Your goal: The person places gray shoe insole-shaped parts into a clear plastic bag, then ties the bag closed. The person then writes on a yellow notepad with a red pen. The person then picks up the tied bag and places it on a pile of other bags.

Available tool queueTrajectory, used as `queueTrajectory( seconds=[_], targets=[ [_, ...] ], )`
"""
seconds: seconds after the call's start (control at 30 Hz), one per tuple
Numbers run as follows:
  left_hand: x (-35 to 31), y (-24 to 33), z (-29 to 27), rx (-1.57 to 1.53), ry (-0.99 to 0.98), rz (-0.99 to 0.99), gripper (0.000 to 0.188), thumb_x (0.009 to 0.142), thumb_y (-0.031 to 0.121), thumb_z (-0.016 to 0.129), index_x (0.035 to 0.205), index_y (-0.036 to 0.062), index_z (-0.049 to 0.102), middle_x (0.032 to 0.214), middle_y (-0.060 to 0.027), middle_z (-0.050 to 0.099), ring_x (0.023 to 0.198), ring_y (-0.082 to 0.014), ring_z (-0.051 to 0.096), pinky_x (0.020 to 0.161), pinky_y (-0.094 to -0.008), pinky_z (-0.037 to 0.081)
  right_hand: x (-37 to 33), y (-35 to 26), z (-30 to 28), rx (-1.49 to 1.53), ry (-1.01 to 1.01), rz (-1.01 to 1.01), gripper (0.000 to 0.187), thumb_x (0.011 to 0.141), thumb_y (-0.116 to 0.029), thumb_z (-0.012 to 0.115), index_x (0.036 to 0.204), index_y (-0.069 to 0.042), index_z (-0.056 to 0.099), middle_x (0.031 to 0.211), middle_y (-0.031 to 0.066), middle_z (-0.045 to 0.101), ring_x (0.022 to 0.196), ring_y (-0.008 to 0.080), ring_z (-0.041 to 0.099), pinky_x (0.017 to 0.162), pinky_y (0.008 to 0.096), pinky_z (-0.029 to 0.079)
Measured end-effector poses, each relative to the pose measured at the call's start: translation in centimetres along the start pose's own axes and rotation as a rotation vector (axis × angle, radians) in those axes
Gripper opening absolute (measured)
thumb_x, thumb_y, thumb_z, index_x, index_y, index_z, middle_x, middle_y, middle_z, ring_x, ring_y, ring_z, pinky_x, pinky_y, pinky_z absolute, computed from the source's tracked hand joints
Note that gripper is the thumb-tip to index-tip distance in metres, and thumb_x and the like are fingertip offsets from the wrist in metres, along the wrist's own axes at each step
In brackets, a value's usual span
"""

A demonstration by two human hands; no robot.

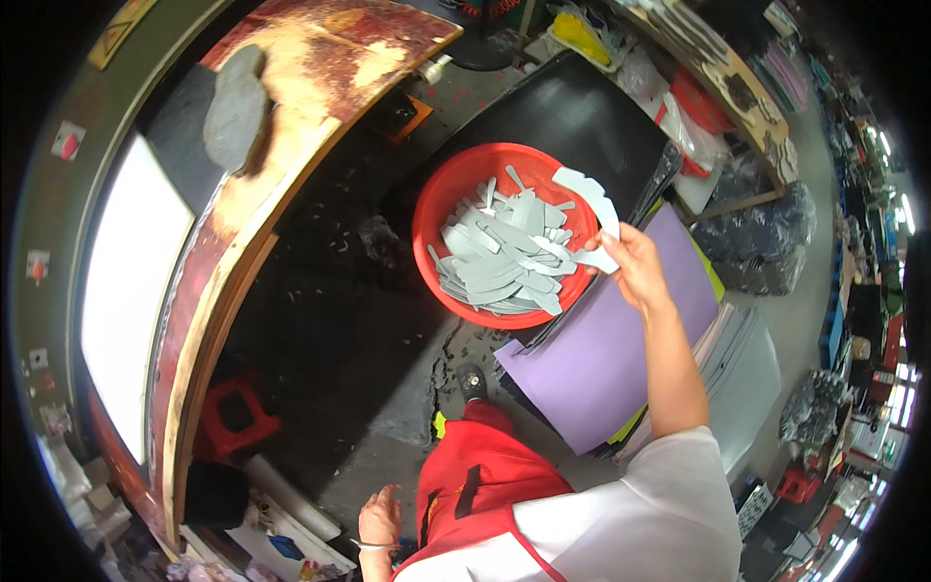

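Observation:
My right hand (635, 267) pinches a thin, curved light-grey cut-out piece (593, 199) between thumb and fingers, over the right rim of a red basin (422, 233). Inside the basin lies a loose heap of similar flat grey cut-out pieces (495, 262), some long and curved, some narrow. The basin rests on a black sheet-covered stack (572, 112). My left hand (380, 519) hangs low beside my red apron (485, 466), its fingers loosely bent with nothing visible in them.
A worn wooden bench (315, 73) curves along the left, bearing a dark-grey sole-shaped piece (238, 112) and a bright white panel (136, 291). Purple sheets (621, 349) lie right of the basin. A red stool (238, 417) stands under the bench; black plastic-wrapped bundles (766, 238) sit further right.

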State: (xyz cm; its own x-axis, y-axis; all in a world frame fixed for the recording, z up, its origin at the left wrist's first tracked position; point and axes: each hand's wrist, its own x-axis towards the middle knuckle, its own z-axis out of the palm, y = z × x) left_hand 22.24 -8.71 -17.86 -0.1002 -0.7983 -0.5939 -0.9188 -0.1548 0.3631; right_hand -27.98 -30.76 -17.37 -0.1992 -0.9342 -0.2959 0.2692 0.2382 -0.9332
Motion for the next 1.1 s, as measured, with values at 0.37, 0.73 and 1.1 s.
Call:
queueTrajectory(
  seconds=[0.37,0.73,1.1],
  targets=[
    [-0.7,2.1,-1.7,-1.894,0.002,0.099,0.058,0.099,0.038,0.044,0.142,0.0017,0.032,0.130,-0.0189,0.052,0.114,-0.0291,0.056,0.100,-0.0400,0.043,-21.6,8.1,25.4,0.146,-0.595,0.171,0.012,0.084,0.007,0.063,0.096,0.003,0.061,0.097,0.0143,0.066,0.090,0.0227,0.066,0.081,0.0338,0.055],
    [-21.8,-16.8,-2.5,-1.954,0.647,0.274,0.052,0.098,0.014,0.036,0.146,0.0001,0.022,0.123,-0.0256,0.054,0.055,-0.0188,0.061,0.047,-0.0267,0.051,-40.1,14.9,41.7,-0.272,-1.344,0.738,0.025,0.088,-0.004,0.064,0.111,0.004,0.061,0.104,0.0095,0.067,0.093,0.0168,0.066,0.082,0.0289,0.054],
    [-38.3,-28.2,-0.2,-2.057,0.777,0.203,0.052,0.094,0.012,0.036,0.143,-0.0038,0.028,0.103,-0.0267,0.059,0.039,-0.0124,0.046,0.034,-0.0208,0.040,-50.5,24.5,61.2,0.089,-1.266,1.383,0.051,0.091,-0.045,0.057,0.122,-0.004,0.057,0.113,0.0173,0.061,0.108,0.0292,0.059,0.092,0.0432,0.049]
  ],
)
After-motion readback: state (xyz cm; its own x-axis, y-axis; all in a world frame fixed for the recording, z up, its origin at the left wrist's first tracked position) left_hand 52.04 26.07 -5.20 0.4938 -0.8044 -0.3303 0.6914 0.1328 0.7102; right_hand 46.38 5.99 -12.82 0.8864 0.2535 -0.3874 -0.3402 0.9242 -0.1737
